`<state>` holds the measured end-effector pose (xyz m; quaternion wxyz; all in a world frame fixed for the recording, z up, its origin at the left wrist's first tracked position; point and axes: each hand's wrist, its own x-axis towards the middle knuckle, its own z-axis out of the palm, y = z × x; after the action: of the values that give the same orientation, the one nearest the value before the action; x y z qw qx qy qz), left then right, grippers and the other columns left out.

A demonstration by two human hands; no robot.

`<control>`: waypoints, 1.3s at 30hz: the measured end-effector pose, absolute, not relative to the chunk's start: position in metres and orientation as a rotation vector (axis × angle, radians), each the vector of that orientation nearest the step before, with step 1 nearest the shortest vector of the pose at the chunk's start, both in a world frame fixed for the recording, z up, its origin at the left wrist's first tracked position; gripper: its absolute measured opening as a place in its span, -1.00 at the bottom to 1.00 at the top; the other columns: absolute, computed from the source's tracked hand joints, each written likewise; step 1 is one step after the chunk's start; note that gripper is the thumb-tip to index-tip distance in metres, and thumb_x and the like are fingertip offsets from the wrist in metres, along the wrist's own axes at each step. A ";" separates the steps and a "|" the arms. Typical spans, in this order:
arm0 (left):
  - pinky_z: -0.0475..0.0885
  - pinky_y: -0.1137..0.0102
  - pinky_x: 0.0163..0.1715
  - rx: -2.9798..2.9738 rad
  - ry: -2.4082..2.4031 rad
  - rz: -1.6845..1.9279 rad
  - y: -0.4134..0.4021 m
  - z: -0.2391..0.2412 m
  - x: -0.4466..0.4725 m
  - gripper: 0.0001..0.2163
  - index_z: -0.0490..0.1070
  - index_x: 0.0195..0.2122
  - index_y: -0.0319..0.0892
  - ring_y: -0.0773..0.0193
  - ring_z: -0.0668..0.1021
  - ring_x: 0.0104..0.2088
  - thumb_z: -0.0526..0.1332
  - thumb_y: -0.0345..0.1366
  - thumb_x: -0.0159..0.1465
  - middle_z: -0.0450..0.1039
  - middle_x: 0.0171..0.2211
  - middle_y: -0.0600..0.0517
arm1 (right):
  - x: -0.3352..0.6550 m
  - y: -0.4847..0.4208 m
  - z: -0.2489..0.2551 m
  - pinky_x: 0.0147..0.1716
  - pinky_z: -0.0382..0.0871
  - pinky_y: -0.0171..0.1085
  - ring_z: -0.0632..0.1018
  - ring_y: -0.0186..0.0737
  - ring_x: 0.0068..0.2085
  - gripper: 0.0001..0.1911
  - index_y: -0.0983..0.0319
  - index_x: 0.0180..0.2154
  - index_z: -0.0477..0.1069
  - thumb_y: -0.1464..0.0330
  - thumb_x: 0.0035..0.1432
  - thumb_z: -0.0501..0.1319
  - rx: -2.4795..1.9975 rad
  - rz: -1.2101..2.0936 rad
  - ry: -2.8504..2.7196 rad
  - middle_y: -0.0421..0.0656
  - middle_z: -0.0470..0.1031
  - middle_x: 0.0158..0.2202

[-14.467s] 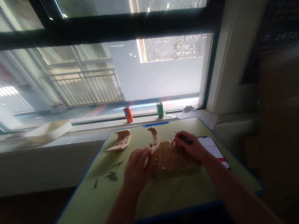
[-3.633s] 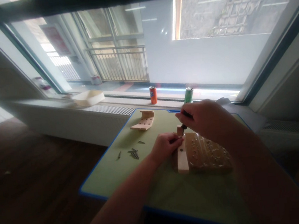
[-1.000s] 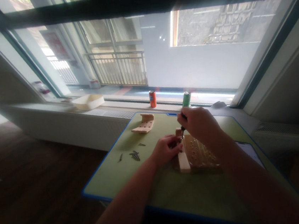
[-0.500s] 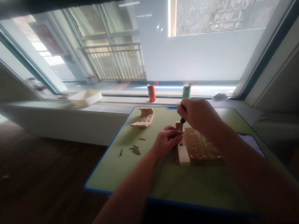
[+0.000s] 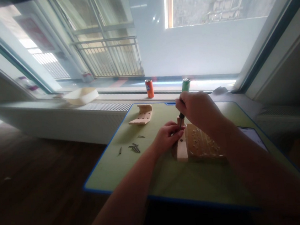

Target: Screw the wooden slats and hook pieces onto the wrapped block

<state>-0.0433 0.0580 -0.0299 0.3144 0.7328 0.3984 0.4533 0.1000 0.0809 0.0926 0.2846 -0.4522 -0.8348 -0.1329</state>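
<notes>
My right hand (image 5: 199,107) is closed around the handle of a screwdriver (image 5: 181,117), its shaft slanting down to the upper part of a pale wooden block (image 5: 182,148). My left hand (image 5: 167,136) grips that block from the left, fingertips close to the screwdriver tip; whether a screw sits under the tip is hidden by the fingers. One dark hole shows in the block below my fingers. The block rests at the left edge of a brown slab under clear plastic (image 5: 202,141).
Several screws (image 5: 134,148) lie on the green table (image 5: 119,173) at the left. Behind them sits a holed wooden piece with a raised end (image 5: 143,115). A phone (image 5: 253,137) lies at right. An orange can (image 5: 149,89), a green can (image 5: 186,84) and a pale tray (image 5: 81,96) stand on the windowsill.
The view has tilted slightly, so the table and cans appear a little higher. Both hands keep their places at the block, with the screwdriver tip still by the left fingertips.
</notes>
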 end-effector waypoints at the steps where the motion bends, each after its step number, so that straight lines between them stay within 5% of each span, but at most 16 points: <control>1: 0.37 0.43 -0.26 1.930 1.063 1.201 0.059 -0.031 -0.043 -0.73 0.49 -0.13 -0.21 0.32 0.43 -0.27 0.15 -0.20 0.23 0.30 -0.24 -0.03 | 0.100 0.081 0.092 -0.57 -0.01 -0.30 0.27 -0.36 -0.62 -0.64 0.31 -0.43 0.41 0.30 0.21 -0.07 -1.214 -0.353 -2.234 -0.14 0.35 -0.64; 23: 0.22 0.50 -0.51 1.984 1.272 1.193 0.060 -0.024 -0.044 -0.82 0.47 -0.27 -0.23 0.44 0.28 -0.51 0.20 -0.27 0.15 0.36 -0.37 0.05 | 0.101 0.078 0.092 -0.55 0.03 -0.32 0.32 -0.33 -0.57 -0.58 0.27 -0.39 0.42 0.16 0.23 -0.07 -1.283 -0.356 -2.310 -0.12 0.42 -0.56; 29: 0.24 0.49 -0.51 1.950 1.233 1.190 0.062 -0.024 -0.044 -0.80 0.48 -0.27 -0.24 0.44 0.30 -0.52 0.18 -0.23 0.17 0.35 -0.37 0.04 | 0.118 0.077 0.103 -0.36 0.24 -0.30 0.47 -0.23 -0.28 -0.59 0.30 -0.04 0.36 0.24 0.27 -0.10 -1.056 -0.023 -2.444 0.01 0.48 -0.20; 32: 0.25 0.49 -0.51 1.944 1.233 1.190 0.063 -0.025 -0.044 -0.79 0.49 -0.28 -0.23 0.43 0.31 -0.51 0.18 -0.22 0.18 0.36 -0.36 0.03 | 0.124 0.086 0.105 -0.37 0.26 -0.33 0.48 -0.28 -0.32 -0.59 0.27 0.10 0.25 0.31 0.25 -0.02 -0.993 0.107 -2.459 -0.04 0.51 -0.23; 37: 0.27 0.49 -0.50 1.945 1.259 1.205 0.060 -0.028 -0.040 -0.79 0.48 -0.21 -0.21 0.43 0.32 -0.50 0.16 -0.25 0.19 0.36 -0.35 0.03 | 0.122 0.089 0.106 -0.43 0.23 -0.30 0.46 -0.28 -0.46 -0.68 0.26 -0.29 0.48 0.19 0.21 0.07 -1.100 -0.132 -2.480 -0.13 0.49 -0.48; 39: 0.29 0.50 -0.48 1.960 1.270 1.237 0.059 -0.030 -0.038 -0.79 0.48 -0.20 -0.21 0.43 0.33 -0.49 0.14 -0.27 0.21 0.35 -0.35 0.02 | 0.120 0.083 0.108 -0.40 0.25 -0.28 0.49 -0.23 -0.40 -0.64 0.28 -0.21 0.47 0.17 0.22 0.04 -1.122 -0.198 -2.473 -0.08 0.52 -0.41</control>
<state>-0.0384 0.0587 -0.0298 0.2468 0.7187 0.4656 0.4537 0.1197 0.0832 0.1076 0.2080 -0.4031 -0.8884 -0.0712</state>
